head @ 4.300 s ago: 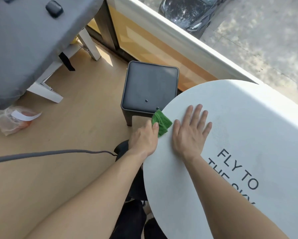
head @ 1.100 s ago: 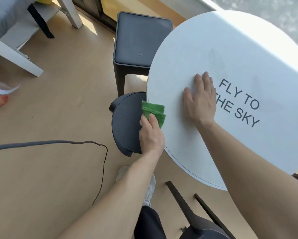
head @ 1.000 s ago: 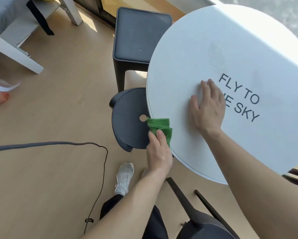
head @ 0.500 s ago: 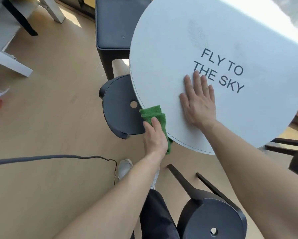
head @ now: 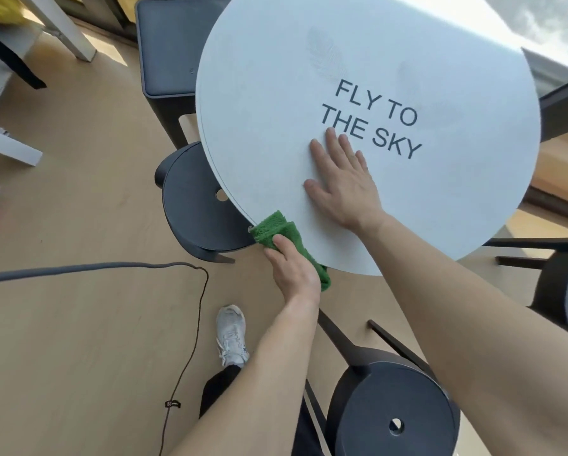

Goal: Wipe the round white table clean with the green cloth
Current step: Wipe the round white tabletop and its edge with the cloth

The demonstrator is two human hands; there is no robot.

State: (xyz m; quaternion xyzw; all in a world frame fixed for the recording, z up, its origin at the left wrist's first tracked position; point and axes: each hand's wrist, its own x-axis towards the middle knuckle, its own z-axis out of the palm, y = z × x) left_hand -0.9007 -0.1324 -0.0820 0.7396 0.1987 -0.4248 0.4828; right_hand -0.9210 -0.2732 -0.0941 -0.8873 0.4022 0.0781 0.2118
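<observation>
The round white table (head: 266, 103) fills the upper middle, printed with "FLY TO THE SKY". A folded green cloth (head: 274, 227) is wrapped over the table's near-left rim, part on top and part hanging below the edge. My left hand (head: 292, 268) grips the cloth at that rim, fingers closed on it. My right hand (head: 341, 179) lies flat on the tabletop just below the lettering, fingers spread, holding nothing.
A round black stool (head: 193, 205) sits under the table's left edge, a square dark stool (head: 165, 47) behind it. Another round black stool (head: 394, 413) stands at the bottom right, a dark chair (head: 558, 284) at right. A cable (head: 190, 324) crosses the wooden floor beside my shoe (head: 231, 334).
My left hand has slid the cloth along the table's rim toward me, from the far-left edge to the near-left edge. My right hand has shifted on the tabletop to below the lettering.
</observation>
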